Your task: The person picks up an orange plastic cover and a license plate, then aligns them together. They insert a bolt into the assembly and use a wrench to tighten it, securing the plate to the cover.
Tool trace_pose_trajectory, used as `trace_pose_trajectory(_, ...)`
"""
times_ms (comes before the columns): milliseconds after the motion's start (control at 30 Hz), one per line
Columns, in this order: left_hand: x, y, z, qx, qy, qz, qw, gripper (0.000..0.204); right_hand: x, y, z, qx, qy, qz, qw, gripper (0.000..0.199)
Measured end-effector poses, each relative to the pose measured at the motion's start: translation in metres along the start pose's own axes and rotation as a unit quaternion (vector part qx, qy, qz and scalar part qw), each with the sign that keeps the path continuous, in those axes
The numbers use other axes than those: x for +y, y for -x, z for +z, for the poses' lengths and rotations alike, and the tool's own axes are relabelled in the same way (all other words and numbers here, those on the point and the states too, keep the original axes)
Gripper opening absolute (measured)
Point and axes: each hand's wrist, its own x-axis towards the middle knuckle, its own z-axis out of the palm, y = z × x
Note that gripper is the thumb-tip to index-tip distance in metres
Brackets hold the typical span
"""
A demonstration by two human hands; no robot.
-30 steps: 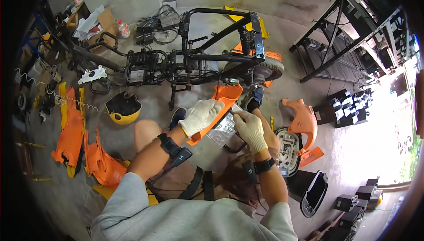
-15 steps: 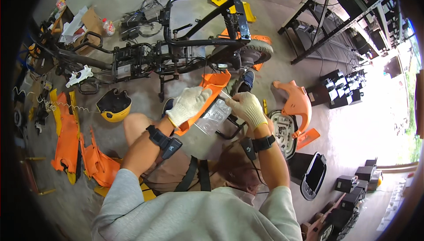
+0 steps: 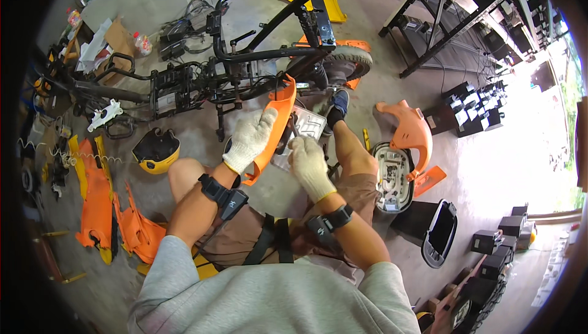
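Note:
My left hand, in a white knit glove, grips a curved orange plastic panel, now held nearly upright. A pale metal number plate with raised characters sits at the panel's right side, partly hidden. My right hand, gloved too, is closed beside the plate. A slim dark metal piece sticks up from its fingers toward the back of the panel; whether it is a tool or a part I cannot tell. Both wrists wear black straps with small boxes.
Ahead lies a black motorbike frame with a rear wheel. Around me are a yellow helmet, orange body panels, an orange fairing, an open storage box and a black bin. A metal rack stands at the far right.
The orange panel has turned more upright, swinging the plate with it. My right hand has moved left and down, closer to the panel's back. My right leg now shows, stretched forward.

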Motion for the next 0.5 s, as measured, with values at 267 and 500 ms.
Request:
trace_pose_trajectory(267,-0.008,0.003,0.000,-0.033,-0.001,-0.055,0.998,0.049,-0.002,0.021,0.047,0.086,-0.029,0.006,0.996,0.048)
trace_pose_trajectory(500,0.003,0.001,-0.003,-0.009,-0.024,-0.003,1.000,0.052,-0.008,0.031,0.024,-0.007,-0.147,-0.021,0.989,0.033)
